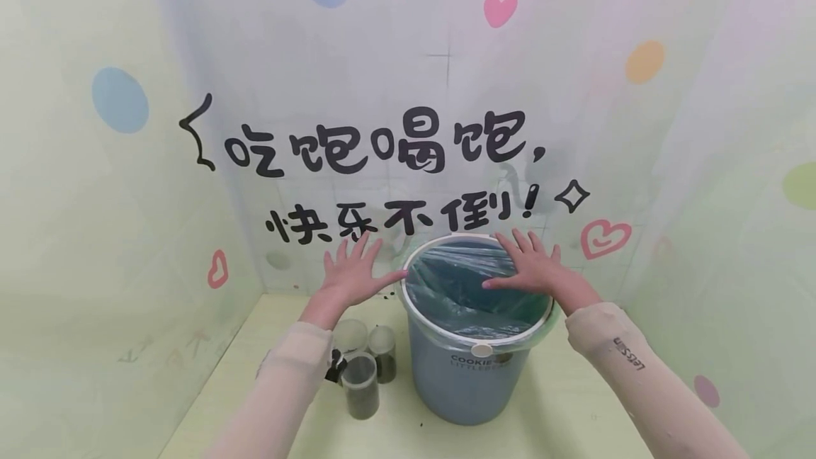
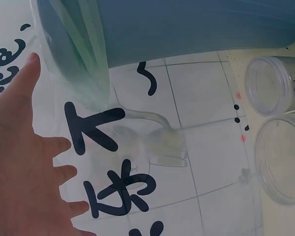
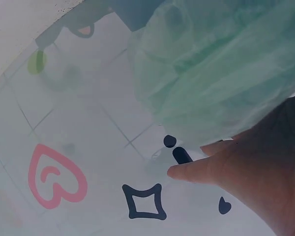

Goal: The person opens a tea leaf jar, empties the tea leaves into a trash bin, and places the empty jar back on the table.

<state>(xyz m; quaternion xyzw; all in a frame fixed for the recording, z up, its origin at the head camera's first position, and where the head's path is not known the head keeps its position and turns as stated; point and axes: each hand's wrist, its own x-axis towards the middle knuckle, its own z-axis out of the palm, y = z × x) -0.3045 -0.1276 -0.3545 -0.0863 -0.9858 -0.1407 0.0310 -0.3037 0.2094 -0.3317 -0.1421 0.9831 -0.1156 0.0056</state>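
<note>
A blue-grey trash bin (image 1: 462, 392) with a white rim stands upright on the pale surface. Its green translucent trash bag (image 1: 478, 321) lines the inside and folds out over the rim; in the right wrist view the bag's loose edge (image 3: 201, 73) hangs down outside. My left hand (image 1: 350, 280) is spread in the air beside the bin, thumb tip right at the left rim. Over the right part of the bin's mouth, my right hand (image 1: 534, 268) has its fingers spread and its thumb pointing inward. Nothing is held in either hand.
Left of the bin stand several clear cylindrical jars, one with dark contents in front (image 1: 361, 388) and another behind it (image 1: 382, 353). A small black object (image 1: 335, 367) lies beside them. Printed curtains (image 1: 395, 41) close off the back and both sides of the pale tabletop (image 1: 561, 416).
</note>
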